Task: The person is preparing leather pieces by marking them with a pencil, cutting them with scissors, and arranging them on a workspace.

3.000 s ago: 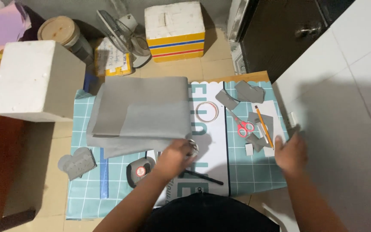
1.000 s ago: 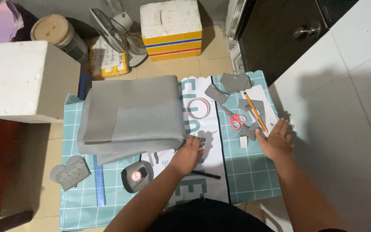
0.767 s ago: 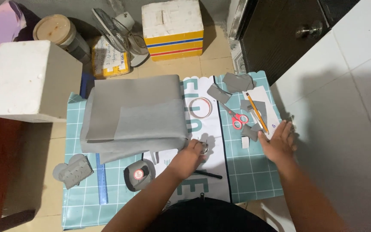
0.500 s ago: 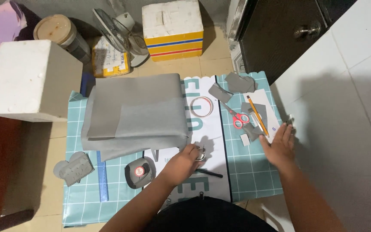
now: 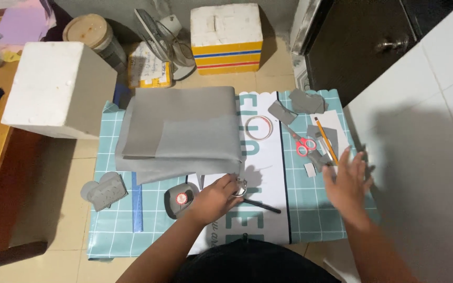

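A person's left hand (image 5: 217, 196) rests curled on a teal gridded cutting mat (image 5: 310, 204), its fingers closed around a small ring-like metal object (image 5: 239, 189) too small to identify, just below the near edge of a folded stack of grey fabric (image 5: 182, 131). The right hand (image 5: 348, 181) hovers flat, fingers spread and holding nothing, over the mat's right edge. Immediately left of the left hand sits a round grey tape measure with a red centre (image 5: 178, 199); a black pen-like stick (image 5: 260, 206) lies just to its right. Above the right hand, red-handled scissors (image 5: 304, 145), a yellow pencil (image 5: 326, 140) and grey fabric scraps (image 5: 300, 104) lie together on the mat. A tape ring (image 5: 258, 127) sits beside the fabric stack's right side. Beyond the mat stand a white foam block (image 5: 58, 86) and a white box with yellow and striped bands (image 5: 227, 36).
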